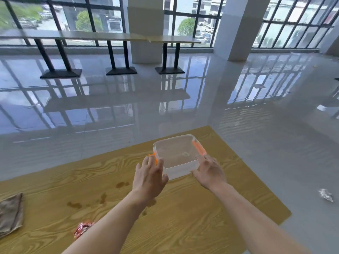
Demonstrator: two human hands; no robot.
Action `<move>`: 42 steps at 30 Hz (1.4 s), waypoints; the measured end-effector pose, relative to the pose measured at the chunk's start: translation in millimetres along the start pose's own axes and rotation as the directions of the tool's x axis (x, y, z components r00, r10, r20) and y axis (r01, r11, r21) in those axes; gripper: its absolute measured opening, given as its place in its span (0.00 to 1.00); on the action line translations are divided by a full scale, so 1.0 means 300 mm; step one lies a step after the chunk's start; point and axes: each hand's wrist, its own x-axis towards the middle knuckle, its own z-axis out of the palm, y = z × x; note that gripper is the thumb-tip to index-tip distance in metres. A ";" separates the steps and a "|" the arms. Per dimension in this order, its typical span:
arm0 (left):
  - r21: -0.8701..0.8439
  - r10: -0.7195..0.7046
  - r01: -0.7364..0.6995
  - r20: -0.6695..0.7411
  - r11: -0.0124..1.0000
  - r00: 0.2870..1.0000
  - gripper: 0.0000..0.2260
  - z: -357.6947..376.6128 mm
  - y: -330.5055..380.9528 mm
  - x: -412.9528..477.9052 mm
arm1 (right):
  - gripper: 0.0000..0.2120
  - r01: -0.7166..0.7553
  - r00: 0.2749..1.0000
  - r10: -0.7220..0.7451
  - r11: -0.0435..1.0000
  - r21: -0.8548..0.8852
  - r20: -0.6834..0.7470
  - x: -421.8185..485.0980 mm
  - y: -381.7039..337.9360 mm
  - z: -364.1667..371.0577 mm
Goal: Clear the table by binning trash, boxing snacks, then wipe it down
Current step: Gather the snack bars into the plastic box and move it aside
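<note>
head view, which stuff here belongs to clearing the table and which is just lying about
Job: clear box between left hand and right hand; red wrapper; brown cloth; brown stains on the table.
Lying about: silvery scrap on the floor; long tables at the back.

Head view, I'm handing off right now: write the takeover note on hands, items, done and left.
Left hand open, straight fingers against the clear box's left orange clip.
Right hand open, fingers at its right side.
Box stands on the table, apparently empty.
Red wrapper by the left forearm; cloth at the table's left edge; crumpled scrap on the floor, right.
Done: nothing evident.
Left: bin trash, box snacks, wipe the brown stains.
</note>
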 end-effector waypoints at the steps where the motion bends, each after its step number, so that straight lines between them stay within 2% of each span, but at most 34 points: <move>1: -0.010 -0.027 0.027 0.001 1.000 1.000 0.23 0.014 0.009 0.029 | 0.37 0.013 1.000 -0.013 0.999 0.032 0.012 0.047 0.025 0.000; 3: -0.033 -0.087 0.088 0.007 0.996 0.996 0.23 0.038 0.023 0.081 | 0.42 0.025 0.999 -0.028 0.998 0.055 0.047 0.139 0.064 0.007; 10: -0.133 -0.279 0.287 0.076 0.949 0.957 0.28 0.110 0.037 0.206 | 0.34 0.009 0.993 -0.012 1.000 0.025 0.121 0.376 0.147 0.064; 17: -0.255 -0.425 0.450 0.150 0.856 0.893 0.26 0.155 0.024 0.274 | 0.26 -0.001 0.986 -0.002 1.000 0.018 0.169 0.482 0.179 0.112; 22: -0.313 -0.444 0.477 0.175 0.821 0.879 0.22 0.178 0.024 0.296 | 0.23 0.031 0.983 -0.034 0.999 0.022 0.178 0.514 0.209 0.146; 25: -0.336 -0.442 0.470 0.162 0.816 0.882 0.23 0.183 0.019 0.301 | 0.19 0.038 0.988 -0.048 0.997 0.073 0.145 0.526 0.223 0.158; 30: -0.389 -0.428 0.444 0.132 0.807 0.894 0.21 0.187 0.011 0.299 | 0.18 0.048 0.993 -0.057 0.995 0.091 0.101 0.527 0.226 0.177; 36: -0.368 -0.436 0.432 0.079 0.823 0.897 0.19 0.166 -0.023 0.264 | 0.17 0.082 0.995 -0.086 0.993 0.084 0.046 0.501 0.185 0.175; 42: -0.377 -0.465 0.433 0.006 0.819 0.885 0.26 0.110 -0.090 0.179 | 0.18 0.145 0.989 -0.148 0.984 0.101 0.026 0.477 0.080 0.164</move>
